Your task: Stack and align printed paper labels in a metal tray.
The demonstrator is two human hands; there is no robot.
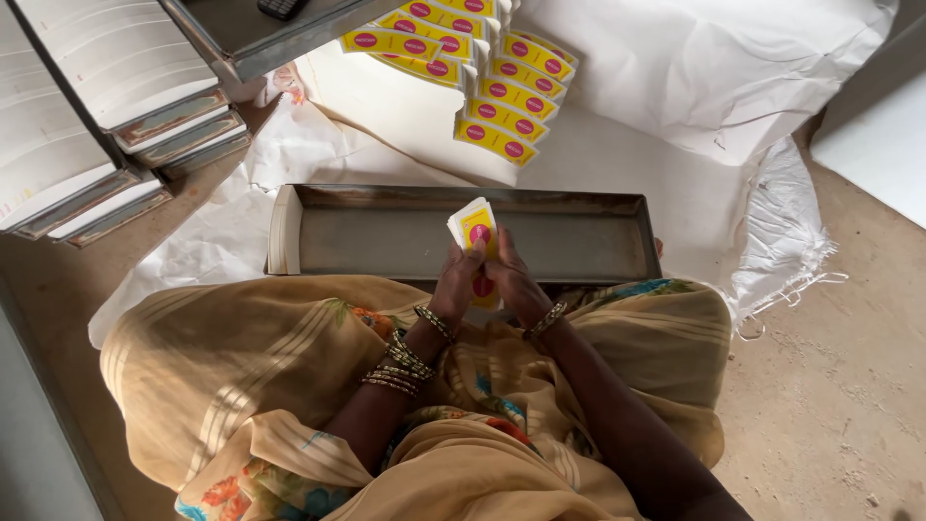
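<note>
Both my hands hold a small stack of flat yellow-and-white cartons (pixel 475 230) with pink round marks, upright over my lap. My left hand (pixel 457 282) grips the stack from the left, fingers curled on its front. From the right, my right hand (pixel 513 280) clasps the same stack. Bangles sit on both wrists. Just beyond the hands lies a long shallow metal tray (pixel 569 241), with a few white flat pieces standing at its left end (pixel 284 232).
Rows of the same yellow cartons (pixel 502 87) lie fanned on white sheeting (pixel 675 58) beyond the tray. Stacked metal trays filled with white cartons (pixel 87 106) stand at the upper left. Bare sandy floor (pixel 830 386) is on the right.
</note>
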